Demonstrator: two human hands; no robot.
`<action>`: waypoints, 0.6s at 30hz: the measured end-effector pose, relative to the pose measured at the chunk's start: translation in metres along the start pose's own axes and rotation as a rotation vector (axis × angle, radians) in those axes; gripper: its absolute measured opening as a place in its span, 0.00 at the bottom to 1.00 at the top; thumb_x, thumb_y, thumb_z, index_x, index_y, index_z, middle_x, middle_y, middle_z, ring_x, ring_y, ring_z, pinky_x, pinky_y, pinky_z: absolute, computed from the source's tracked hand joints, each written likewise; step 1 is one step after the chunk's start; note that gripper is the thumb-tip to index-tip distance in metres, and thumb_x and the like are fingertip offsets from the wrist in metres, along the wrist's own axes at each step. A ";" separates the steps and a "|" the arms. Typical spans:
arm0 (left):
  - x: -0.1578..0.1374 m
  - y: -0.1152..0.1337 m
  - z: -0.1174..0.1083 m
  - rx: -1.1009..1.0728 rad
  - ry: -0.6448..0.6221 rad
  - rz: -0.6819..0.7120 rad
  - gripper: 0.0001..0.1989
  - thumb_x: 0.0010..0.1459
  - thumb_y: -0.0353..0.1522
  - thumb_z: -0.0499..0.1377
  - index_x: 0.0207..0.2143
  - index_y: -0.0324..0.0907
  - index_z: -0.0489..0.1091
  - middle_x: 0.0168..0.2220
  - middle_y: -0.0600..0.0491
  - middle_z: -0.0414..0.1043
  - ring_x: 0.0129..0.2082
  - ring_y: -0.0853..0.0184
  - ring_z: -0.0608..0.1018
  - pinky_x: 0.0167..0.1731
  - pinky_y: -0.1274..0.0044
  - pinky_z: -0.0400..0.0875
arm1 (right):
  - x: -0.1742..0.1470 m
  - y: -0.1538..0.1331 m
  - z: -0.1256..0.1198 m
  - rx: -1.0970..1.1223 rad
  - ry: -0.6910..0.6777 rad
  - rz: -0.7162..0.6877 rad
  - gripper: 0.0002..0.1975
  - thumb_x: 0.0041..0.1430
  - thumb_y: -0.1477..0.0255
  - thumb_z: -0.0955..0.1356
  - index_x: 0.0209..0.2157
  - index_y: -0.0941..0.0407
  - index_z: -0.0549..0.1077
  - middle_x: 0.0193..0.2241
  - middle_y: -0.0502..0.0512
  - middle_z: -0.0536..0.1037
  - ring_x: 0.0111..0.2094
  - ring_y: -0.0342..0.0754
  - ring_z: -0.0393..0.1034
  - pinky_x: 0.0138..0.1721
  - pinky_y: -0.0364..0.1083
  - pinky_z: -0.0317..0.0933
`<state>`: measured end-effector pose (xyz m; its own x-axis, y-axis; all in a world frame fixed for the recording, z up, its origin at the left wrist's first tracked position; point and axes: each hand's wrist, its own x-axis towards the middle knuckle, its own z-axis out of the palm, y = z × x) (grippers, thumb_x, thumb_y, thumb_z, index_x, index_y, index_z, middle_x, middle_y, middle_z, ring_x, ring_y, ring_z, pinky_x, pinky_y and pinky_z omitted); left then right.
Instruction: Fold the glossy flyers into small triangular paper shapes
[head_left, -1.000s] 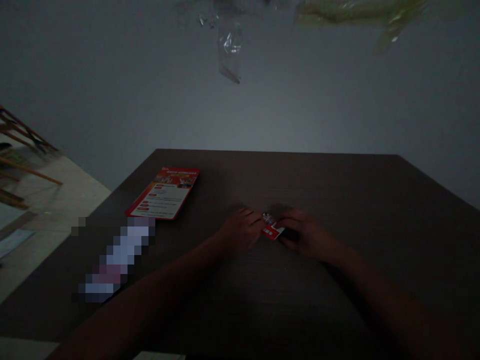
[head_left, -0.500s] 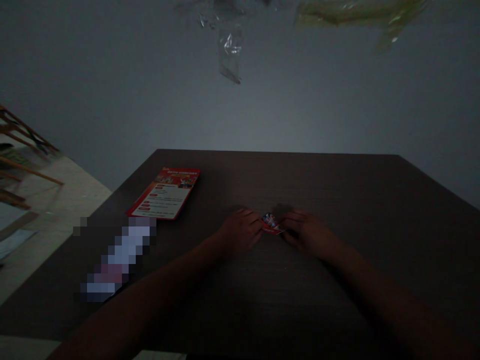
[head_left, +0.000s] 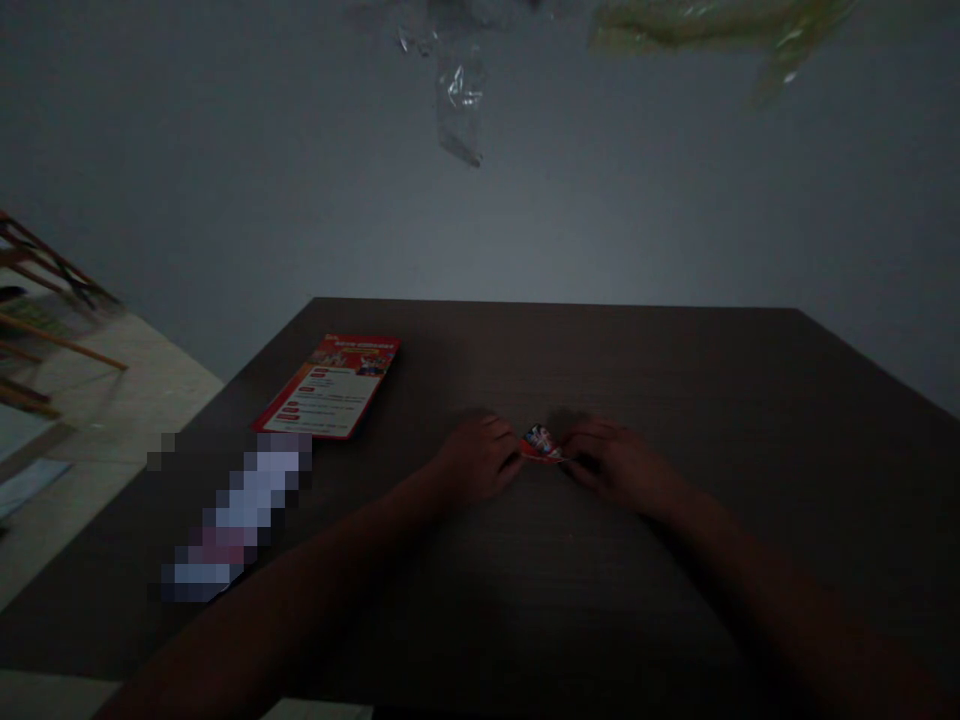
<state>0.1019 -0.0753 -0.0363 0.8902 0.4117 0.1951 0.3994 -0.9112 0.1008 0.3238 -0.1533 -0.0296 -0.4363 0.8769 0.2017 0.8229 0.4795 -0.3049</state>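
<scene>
A small red and white printed paper piece [head_left: 541, 444] sits between my two hands at the middle of the dark wooden table [head_left: 675, 380]. My left hand [head_left: 476, 463] pinches its left edge with the fingertips. Gripping its right edge, my right hand [head_left: 609, 464] rests on the tabletop. The piece looks folded or bent, with only a narrow part showing. The light is dim, so finer detail is hard to make out.
A red leaflet [head_left: 330, 387] lies flat at the table's far left. A pixelated long object [head_left: 236, 515] lies closer along the left edge. Wooden furniture [head_left: 45, 310] stands on the floor to the left. Clear plastic [head_left: 459, 100] hangs from above by the wall.
The paper piece has been folded or tilted up, so less of it shows than a second ago. Both hands stayed in place, fingers shifting slightly.
</scene>
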 end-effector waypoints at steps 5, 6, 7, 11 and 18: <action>0.000 0.000 -0.002 -0.069 -0.031 -0.095 0.14 0.60 0.39 0.50 0.34 0.41 0.71 0.34 0.50 0.69 0.35 0.66 0.71 0.36 0.75 0.64 | 0.000 0.002 0.001 0.026 -0.004 0.041 0.09 0.60 0.70 0.62 0.34 0.56 0.72 0.34 0.57 0.74 0.38 0.49 0.67 0.41 0.48 0.61; 0.000 0.000 -0.003 -0.084 -0.032 -0.115 0.15 0.60 0.40 0.50 0.34 0.41 0.71 0.34 0.50 0.69 0.34 0.66 0.71 0.35 0.75 0.63 | 0.000 0.002 0.002 0.031 0.003 0.054 0.09 0.60 0.69 0.62 0.34 0.56 0.72 0.34 0.57 0.74 0.38 0.49 0.67 0.41 0.48 0.61; 0.001 0.001 -0.004 -0.099 -0.032 -0.133 0.15 0.60 0.40 0.50 0.34 0.41 0.71 0.33 0.50 0.69 0.34 0.67 0.71 0.34 0.75 0.63 | 0.000 0.003 0.002 0.032 0.010 0.066 0.10 0.61 0.69 0.61 0.34 0.56 0.72 0.34 0.57 0.73 0.38 0.49 0.67 0.41 0.48 0.61; 0.002 0.002 -0.006 -0.150 -0.033 -0.172 0.17 0.61 0.41 0.48 0.33 0.41 0.72 0.31 0.51 0.69 0.32 0.68 0.71 0.32 0.76 0.62 | 0.000 0.001 0.002 0.033 0.024 0.107 0.11 0.62 0.67 0.60 0.34 0.56 0.72 0.34 0.57 0.73 0.38 0.50 0.67 0.41 0.48 0.61; 0.003 0.005 -0.003 -0.123 -0.009 -0.225 0.16 0.61 0.40 0.49 0.31 0.40 0.71 0.30 0.51 0.69 0.32 0.67 0.71 0.33 0.74 0.62 | 0.005 -0.004 0.004 -0.029 0.013 0.198 0.13 0.63 0.67 0.59 0.32 0.57 0.71 0.32 0.56 0.73 0.37 0.49 0.66 0.41 0.48 0.59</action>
<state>0.1063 -0.0784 -0.0325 0.7840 0.6035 0.1456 0.5586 -0.7880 0.2586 0.3173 -0.1507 -0.0316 -0.2605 0.9533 0.1528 0.9024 0.2967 -0.3125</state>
